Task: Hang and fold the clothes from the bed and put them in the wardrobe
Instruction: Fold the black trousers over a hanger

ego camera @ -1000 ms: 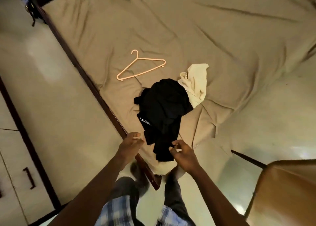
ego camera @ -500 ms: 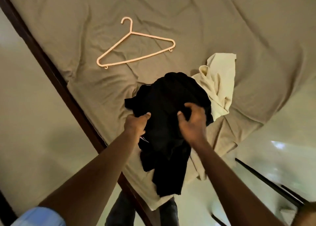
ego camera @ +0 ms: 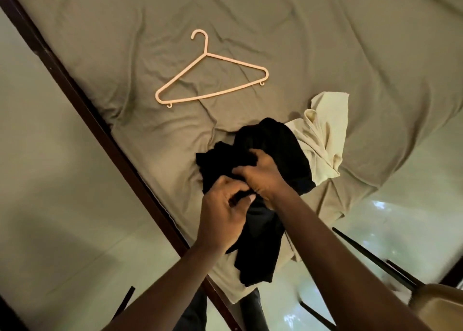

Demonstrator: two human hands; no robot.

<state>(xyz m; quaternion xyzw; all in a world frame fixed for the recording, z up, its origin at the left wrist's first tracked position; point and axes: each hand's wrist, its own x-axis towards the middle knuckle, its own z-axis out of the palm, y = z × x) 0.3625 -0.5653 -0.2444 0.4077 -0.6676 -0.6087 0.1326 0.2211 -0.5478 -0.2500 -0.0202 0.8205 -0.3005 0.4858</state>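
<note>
Now both hands work the black garment, which lies crumpled on the olive bed sheet, nearer the person than the peach plastic hanger and well apart from it. Its lower end hangs over the sheet's edge, farthest from the hanger. The left hand has its fingers curled, thumb and fingertips pinching a fold of the black cloth. The right hand, just beyond it toward the hanger, bunches more of the same cloth in curled fingers pressed together. A cream garment lies right of the hanger, touching the black one. The dark wooden bed frame runs left of the hanger; a chair shows far to its lower right.
</note>
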